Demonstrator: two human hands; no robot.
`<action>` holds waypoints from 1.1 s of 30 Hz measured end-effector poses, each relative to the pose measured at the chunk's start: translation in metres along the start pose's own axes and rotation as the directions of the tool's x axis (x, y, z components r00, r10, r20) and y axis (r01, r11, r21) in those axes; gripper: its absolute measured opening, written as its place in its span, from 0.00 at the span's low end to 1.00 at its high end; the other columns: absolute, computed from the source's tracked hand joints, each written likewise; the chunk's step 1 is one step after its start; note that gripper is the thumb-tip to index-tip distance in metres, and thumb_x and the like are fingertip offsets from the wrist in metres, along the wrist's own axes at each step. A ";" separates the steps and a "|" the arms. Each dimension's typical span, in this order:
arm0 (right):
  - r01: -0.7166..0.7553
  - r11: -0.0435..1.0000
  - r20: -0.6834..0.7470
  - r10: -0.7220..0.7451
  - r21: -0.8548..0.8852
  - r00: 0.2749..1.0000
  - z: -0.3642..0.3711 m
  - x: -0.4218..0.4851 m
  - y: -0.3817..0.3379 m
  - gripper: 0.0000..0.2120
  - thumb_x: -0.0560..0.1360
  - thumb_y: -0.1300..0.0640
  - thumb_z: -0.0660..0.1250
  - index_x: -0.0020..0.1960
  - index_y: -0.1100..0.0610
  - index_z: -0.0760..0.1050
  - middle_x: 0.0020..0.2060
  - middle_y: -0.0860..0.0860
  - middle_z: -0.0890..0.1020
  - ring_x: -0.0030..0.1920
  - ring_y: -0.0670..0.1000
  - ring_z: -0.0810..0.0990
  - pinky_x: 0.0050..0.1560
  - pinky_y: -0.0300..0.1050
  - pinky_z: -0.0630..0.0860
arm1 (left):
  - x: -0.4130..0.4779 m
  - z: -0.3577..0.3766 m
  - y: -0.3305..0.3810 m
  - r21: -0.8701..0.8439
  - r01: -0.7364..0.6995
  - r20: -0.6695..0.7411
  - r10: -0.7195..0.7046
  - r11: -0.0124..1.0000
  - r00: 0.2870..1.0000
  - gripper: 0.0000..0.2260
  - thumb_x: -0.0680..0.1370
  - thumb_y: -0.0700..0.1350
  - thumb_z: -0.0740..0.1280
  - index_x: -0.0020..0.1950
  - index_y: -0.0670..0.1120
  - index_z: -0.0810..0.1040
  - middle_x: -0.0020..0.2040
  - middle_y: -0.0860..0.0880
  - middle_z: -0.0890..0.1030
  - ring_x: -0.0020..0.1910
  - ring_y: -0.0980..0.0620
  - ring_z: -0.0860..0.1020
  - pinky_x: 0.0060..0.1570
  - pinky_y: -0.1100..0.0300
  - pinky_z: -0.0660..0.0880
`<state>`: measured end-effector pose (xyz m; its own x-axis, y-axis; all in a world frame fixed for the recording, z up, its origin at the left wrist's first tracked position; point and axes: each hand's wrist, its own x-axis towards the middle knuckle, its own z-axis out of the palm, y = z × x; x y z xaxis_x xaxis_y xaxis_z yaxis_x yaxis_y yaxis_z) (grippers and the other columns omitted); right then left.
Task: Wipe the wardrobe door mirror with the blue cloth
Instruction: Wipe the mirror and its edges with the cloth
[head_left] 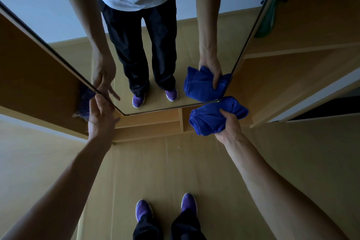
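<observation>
The wardrobe door mirror (181, 31) stands in front of me, its bottom edge just above the floor. My right hand (230, 125) grips a bunched blue cloth (212, 118) at the mirror's lower right corner, the cloth touching the bottom edge. My left hand (101, 117) rests with relaxed fingers on the mirror's left edge near the lower left corner. The glass reflects both hands, the cloth, my legs and my purple shoes.
Open wooden wardrobe shelves (155, 122) lie behind the door. Hanging clothes (272, 13) show at the upper right. A purple bundle (84, 101) sits in the left compartment. My purple shoes (188, 203) stand on the wooden floor (165, 171).
</observation>
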<state>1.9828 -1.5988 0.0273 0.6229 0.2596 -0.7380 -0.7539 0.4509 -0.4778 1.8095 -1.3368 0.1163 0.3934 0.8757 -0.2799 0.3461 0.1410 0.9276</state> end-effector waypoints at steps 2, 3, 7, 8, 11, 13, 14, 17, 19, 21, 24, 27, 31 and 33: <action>-0.007 1.000 0.026 0.007 0.009 1.000 0.008 0.001 0.009 0.20 0.82 0.61 0.62 0.74 0.57 0.72 0.67 0.56 0.80 0.66 0.60 0.79 0.70 0.61 0.72 | 0.000 -0.001 -0.001 0.014 0.000 0.001 0.000 1.000 1.000 0.17 0.87 0.57 0.51 0.72 0.53 0.68 0.68 0.43 0.76 0.66 0.46 0.77 0.60 0.44 0.78; -0.024 1.000 0.044 0.023 0.014 0.999 0.014 0.000 0.016 0.20 0.83 0.61 0.62 0.74 0.57 0.71 0.67 0.56 0.80 0.67 0.60 0.78 0.71 0.61 0.71 | 0.000 -0.002 -0.002 0.026 -0.013 -0.001 0.013 1.000 1.000 0.17 0.86 0.59 0.51 0.70 0.54 0.69 0.66 0.43 0.78 0.65 0.46 0.79 0.57 0.46 0.79; -0.098 0.995 0.124 0.098 -0.001 0.988 0.045 -0.009 0.058 0.20 0.83 0.61 0.60 0.74 0.59 0.71 0.68 0.58 0.78 0.69 0.61 0.76 0.73 0.61 0.68 | -0.002 -0.009 -0.007 0.058 -0.053 0.006 0.053 0.997 0.999 0.20 0.84 0.63 0.51 0.68 0.54 0.71 0.62 0.44 0.79 0.61 0.46 0.80 0.55 0.46 0.80; -0.116 0.993 0.136 0.116 -0.010 0.984 0.053 -0.011 0.069 0.19 0.83 0.62 0.60 0.74 0.59 0.71 0.69 0.58 0.78 0.69 0.61 0.76 0.73 0.60 0.68 | -0.002 -0.009 -0.007 0.062 -0.057 0.015 0.056 0.996 0.998 0.20 0.83 0.63 0.51 0.67 0.54 0.71 0.61 0.44 0.80 0.61 0.46 0.80 0.56 0.46 0.80; -0.193 0.980 0.153 0.199 -0.051 0.968 0.076 -0.020 0.101 0.17 0.82 0.61 0.62 0.70 0.58 0.74 0.67 0.58 0.79 0.65 0.60 0.78 0.72 0.58 0.71 | -0.001 -0.010 -0.006 0.061 -0.048 0.026 0.046 0.997 0.999 0.16 0.83 0.63 0.52 0.63 0.58 0.71 0.58 0.47 0.79 0.59 0.46 0.79 0.60 0.39 0.79; -0.244 0.967 0.157 0.254 -0.080 0.954 0.090 -0.027 0.119 0.15 0.82 0.61 0.63 0.68 0.57 0.75 0.65 0.57 0.81 0.62 0.60 0.80 0.69 0.57 0.73 | 0.000 -0.010 -0.004 0.082 -0.044 0.039 0.041 0.996 0.998 0.12 0.82 0.64 0.51 0.56 0.63 0.71 0.51 0.50 0.78 0.54 0.46 0.79 0.60 0.35 0.77; -0.260 0.961 0.158 0.272 -0.092 0.949 0.097 -0.030 0.127 0.14 0.82 0.61 0.63 0.67 0.56 0.75 0.64 0.57 0.81 0.58 0.59 0.82 0.65 0.56 0.75 | 0.001 -0.012 -0.003 0.098 -0.047 0.042 0.043 0.994 0.998 0.10 0.80 0.65 0.51 0.51 0.67 0.71 0.47 0.52 0.78 0.51 0.47 0.79 0.59 0.34 0.77; -0.281 0.955 0.163 0.293 -0.094 0.942 0.109 -0.034 0.137 0.14 0.82 0.61 0.62 0.67 0.56 0.75 0.62 0.57 0.82 0.53 0.56 0.82 0.59 0.52 0.77 | 0.001 -0.014 -0.003 0.136 -0.068 0.043 0.063 0.988 0.997 0.11 0.78 0.67 0.50 0.43 0.76 0.70 0.48 0.52 0.79 0.54 0.44 0.80 0.59 0.34 0.77; -0.276 0.956 0.171 0.289 -0.097 0.942 0.108 -0.034 0.132 0.13 0.82 0.62 0.62 0.65 0.57 0.76 0.58 0.57 0.82 0.51 0.56 0.83 0.57 0.51 0.78 | 0.003 -0.016 -0.003 0.173 -0.095 0.055 0.087 0.980 0.995 0.12 0.79 0.67 0.49 0.42 0.77 0.69 0.49 0.53 0.79 0.57 0.42 0.80 0.58 0.34 0.77; -0.251 0.964 0.161 0.262 -0.085 0.951 0.101 -0.032 0.120 0.11 0.82 0.62 0.62 0.62 0.58 0.76 0.53 0.56 0.84 0.49 0.56 0.84 0.52 0.51 0.80 | 0.005 -0.018 -0.003 0.204 -0.116 0.076 0.102 0.972 0.992 0.11 0.81 0.67 0.48 0.44 0.77 0.69 0.47 0.58 0.78 0.56 0.43 0.80 0.57 0.35 0.77; -0.171 0.984 0.112 0.176 -0.058 0.978 0.084 -0.025 0.097 0.09 0.82 0.61 0.61 0.59 0.59 0.77 0.48 0.55 0.86 0.46 0.55 0.86 0.49 0.50 0.83 | 0.009 -0.018 -0.005 0.227 -0.133 0.091 0.115 0.965 0.989 0.11 0.82 0.67 0.48 0.49 0.70 0.69 0.45 0.61 0.76 0.53 0.43 0.80 0.55 0.36 0.79; -0.112 0.993 0.098 0.115 -0.030 0.989 0.077 -0.020 0.092 0.10 0.82 0.61 0.60 0.59 0.58 0.78 0.50 0.55 0.86 0.50 0.56 0.85 0.56 0.53 0.80 | 0.012 -0.017 -0.009 0.224 -0.155 0.099 0.136 0.962 0.986 0.10 0.83 0.65 0.48 0.51 0.67 0.67 0.44 0.63 0.75 0.49 0.47 0.78 0.54 0.36 0.79; -0.127 0.991 0.115 0.131 -0.043 0.985 0.091 -0.021 0.118 0.11 0.81 0.60 0.61 0.60 0.59 0.78 0.54 0.56 0.84 0.50 0.56 0.85 0.58 0.53 0.78 | 0.017 -0.017 -0.015 0.228 -0.154 0.107 0.133 0.961 0.985 0.08 0.83 0.65 0.49 0.50 0.69 0.67 0.44 0.58 0.76 0.48 0.44 0.79 0.54 0.37 0.79; -0.164 0.983 0.128 0.174 -0.086 0.976 0.105 -0.025 0.138 0.11 0.81 0.60 0.60 0.59 0.60 0.78 0.52 0.56 0.85 0.47 0.55 0.85 0.50 0.50 0.80 | 0.020 -0.017 -0.016 0.239 -0.143 0.119 0.117 0.960 0.986 0.10 0.82 0.65 0.49 0.47 0.70 0.68 0.44 0.57 0.77 0.47 0.44 0.80 0.53 0.38 0.79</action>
<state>1.8854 -1.4534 0.0299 0.5035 0.4410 -0.7430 -0.8610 0.3274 -0.3891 1.7974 -1.3136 0.1003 0.5295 0.8253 -0.1964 0.4797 -0.1003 0.8717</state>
